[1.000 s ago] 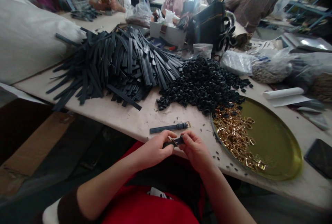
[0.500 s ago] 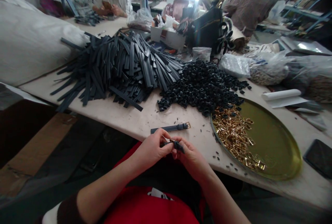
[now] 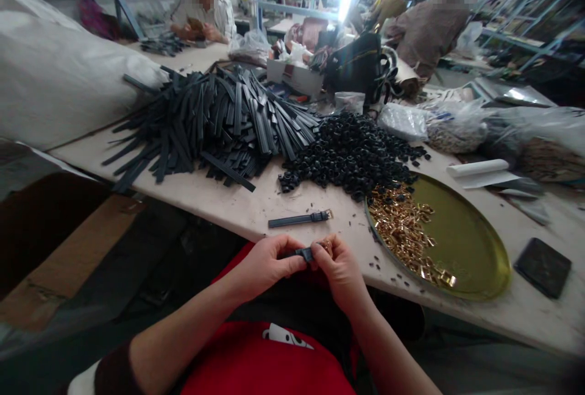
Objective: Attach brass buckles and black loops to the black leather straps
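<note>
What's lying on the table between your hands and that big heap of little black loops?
One finished strap, dark with a gold buckle at its right end, lies flat there alone on the table, with tiny dark scraps around it. The head view shows it.

strap end hidden, perhaps, inside both hands.

strap: dark, matt, leather-like; buckles: shiny gold metal | tray: glossy brass-toned metal | loops: black, dull | worktop: pale, scuffed, matt
</note>
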The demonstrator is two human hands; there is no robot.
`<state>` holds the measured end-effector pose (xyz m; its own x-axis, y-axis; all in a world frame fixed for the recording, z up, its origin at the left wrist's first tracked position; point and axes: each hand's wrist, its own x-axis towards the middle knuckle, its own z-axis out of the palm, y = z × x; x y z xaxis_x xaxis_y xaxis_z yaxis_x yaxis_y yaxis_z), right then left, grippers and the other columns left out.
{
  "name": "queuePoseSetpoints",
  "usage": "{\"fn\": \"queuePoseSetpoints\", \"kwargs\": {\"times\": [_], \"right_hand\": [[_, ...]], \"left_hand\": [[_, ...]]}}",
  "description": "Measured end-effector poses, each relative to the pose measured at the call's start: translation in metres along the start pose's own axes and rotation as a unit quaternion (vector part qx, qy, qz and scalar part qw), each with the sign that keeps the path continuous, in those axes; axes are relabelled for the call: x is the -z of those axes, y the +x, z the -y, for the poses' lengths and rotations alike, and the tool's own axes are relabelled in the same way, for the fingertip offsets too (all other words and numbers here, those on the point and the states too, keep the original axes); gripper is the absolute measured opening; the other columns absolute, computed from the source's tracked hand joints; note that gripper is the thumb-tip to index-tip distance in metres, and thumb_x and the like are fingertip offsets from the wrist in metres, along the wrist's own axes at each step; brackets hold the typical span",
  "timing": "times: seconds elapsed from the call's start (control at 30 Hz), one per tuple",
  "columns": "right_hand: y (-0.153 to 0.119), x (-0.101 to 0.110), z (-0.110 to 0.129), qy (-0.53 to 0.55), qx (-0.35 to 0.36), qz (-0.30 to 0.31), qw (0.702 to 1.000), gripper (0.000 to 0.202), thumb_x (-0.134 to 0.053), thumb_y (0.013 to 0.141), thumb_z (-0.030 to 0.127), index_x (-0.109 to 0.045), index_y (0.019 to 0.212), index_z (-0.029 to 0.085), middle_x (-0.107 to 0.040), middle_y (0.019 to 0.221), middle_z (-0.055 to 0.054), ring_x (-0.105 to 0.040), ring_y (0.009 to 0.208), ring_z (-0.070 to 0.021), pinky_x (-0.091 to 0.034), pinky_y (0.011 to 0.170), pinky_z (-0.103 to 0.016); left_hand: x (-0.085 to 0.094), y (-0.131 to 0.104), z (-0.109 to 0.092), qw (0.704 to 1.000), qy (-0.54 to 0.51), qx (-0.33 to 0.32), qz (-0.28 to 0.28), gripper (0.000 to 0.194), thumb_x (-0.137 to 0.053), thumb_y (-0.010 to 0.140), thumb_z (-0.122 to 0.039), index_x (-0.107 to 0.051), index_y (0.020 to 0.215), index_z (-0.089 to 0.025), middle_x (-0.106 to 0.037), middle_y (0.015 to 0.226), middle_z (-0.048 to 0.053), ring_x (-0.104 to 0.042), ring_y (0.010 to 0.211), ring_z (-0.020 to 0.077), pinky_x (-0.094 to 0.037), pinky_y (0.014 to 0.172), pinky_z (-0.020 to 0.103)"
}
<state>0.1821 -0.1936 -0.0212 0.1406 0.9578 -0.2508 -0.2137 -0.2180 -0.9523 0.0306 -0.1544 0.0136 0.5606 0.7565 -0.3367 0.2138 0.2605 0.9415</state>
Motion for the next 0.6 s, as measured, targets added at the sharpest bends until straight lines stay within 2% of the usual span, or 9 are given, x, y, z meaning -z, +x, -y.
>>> {"fn": "queuePoseSetpoints", "kwargs": {"times": [0.1,0.17,0.27,0.37,0.5,0.53,0.6], "right_hand": [[0.000,0.000,0.001,-0.106,0.062,-0.034,0.992,0.022,-0.058,0.074,0.033,-0.043,0.086,0.022,-0.047,0.063,0.007,-0.044,0.052,-0.0096,-0.036,0.050,-0.022],[0.000,0.003,0.003,-0.197,0.092,-0.005,0.976,0.018,-0.053,0.077,0.029,-0.047,0.092,0.022,-0.049,0.064,0.006,-0.045,0.054,-0.0101,-0.036,0.050,-0.021],[0.002,0.010,0.010,-0.300,0.111,0.071,0.945,0.010,-0.046,0.080,0.026,-0.053,0.082,0.020,-0.048,0.059,0.005,-0.044,0.052,-0.0099,-0.034,0.048,-0.021],[0.007,0.015,0.016,-0.356,0.125,0.112,0.919,0.010,-0.044,0.081,0.023,-0.054,0.079,0.020,-0.047,0.058,0.005,-0.044,0.052,-0.0100,-0.033,0.049,-0.021],[0.011,0.020,0.018,-0.442,0.181,0.126,0.869,0.010,-0.045,0.080,0.018,-0.055,0.080,0.021,-0.055,0.072,0.000,-0.050,0.065,-0.0129,-0.038,0.060,-0.023],[0.012,0.021,0.018,-0.453,0.182,0.129,0.863,0.010,-0.046,0.080,0.018,-0.055,0.080,0.021,-0.056,0.074,-0.001,-0.051,0.068,-0.0136,-0.038,0.061,-0.024],[0.013,0.022,0.017,-0.448,0.160,0.137,0.869,0.008,-0.046,0.081,0.020,-0.054,0.081,0.021,-0.056,0.074,0.000,-0.051,0.068,-0.0137,-0.039,0.061,-0.024]], "left_hand": [[0.001,-0.002,-0.002,0.999,-0.019,0.026,0.004,0.020,-0.062,0.071,-0.027,-0.062,0.086,-0.014,-0.062,0.072,-0.002,-0.051,0.059,0.0087,-0.039,0.055,0.019],[0.003,-0.002,-0.003,0.998,-0.035,0.041,0.013,0.019,-0.062,0.070,-0.026,-0.062,0.085,-0.014,-0.061,0.070,-0.002,-0.048,0.056,0.0072,-0.037,0.052,0.018],[0.005,-0.001,-0.002,0.994,-0.081,0.068,0.032,0.020,-0.062,0.072,-0.025,-0.061,0.087,-0.013,-0.062,0.070,-0.001,-0.046,0.053,0.0056,-0.035,0.049,0.017],[0.007,0.002,0.001,0.987,-0.121,0.092,0.047,0.022,-0.062,0.072,-0.026,-0.061,0.090,-0.012,-0.064,0.072,0.000,-0.045,0.050,0.0045,-0.034,0.048,0.016],[0.008,0.008,0.004,0.988,-0.108,0.095,0.047,0.025,-0.061,0.073,-0.026,-0.063,0.093,-0.013,-0.064,0.072,0.001,-0.047,0.052,0.0050,-0.036,0.049,0.017],[0.008,0.009,0.005,0.990,-0.093,0.093,0.043,0.024,-0.060,0.074,-0.026,-0.064,0.093,-0.013,-0.064,0.071,0.001,-0.048,0.052,0.0054,-0.037,0.050,0.017],[0.008,0.013,0.007,0.994,-0.058,0.089,0.037,0.021,-0.059,0.074,-0.026,-0.065,0.090,-0.013,-0.064,0.070,0.001,-0.050,0.055,0.0064,-0.039,0.052,0.018]]}}
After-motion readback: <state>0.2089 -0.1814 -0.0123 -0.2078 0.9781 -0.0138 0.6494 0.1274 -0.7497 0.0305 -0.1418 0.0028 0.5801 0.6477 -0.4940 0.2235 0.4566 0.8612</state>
